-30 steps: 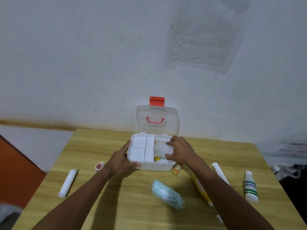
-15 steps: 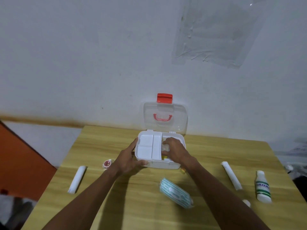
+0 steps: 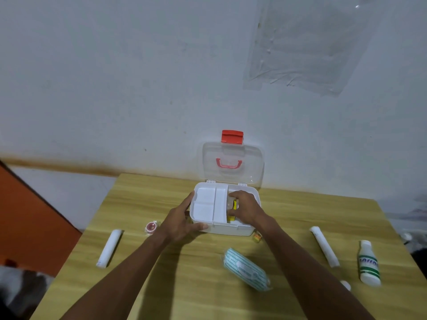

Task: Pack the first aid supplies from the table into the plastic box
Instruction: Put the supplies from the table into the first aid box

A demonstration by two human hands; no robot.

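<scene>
— Where was the plastic box (image 3: 231, 228)?
— Open at the table's (image 3: 184, 285) far edge. The left hand (image 3: 179, 219) gripped its front-left corner.
— The right hand (image 3: 246, 207)?
— Inside, fingers covering a yellow item (image 3: 234, 204). I couldn't tell whether it held it.

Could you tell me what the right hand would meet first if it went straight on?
Probably the white tray in the plastic box's left part: the right hand, holding a yellow item, points leftward at the tray's edge. Depth is unclear.
</scene>
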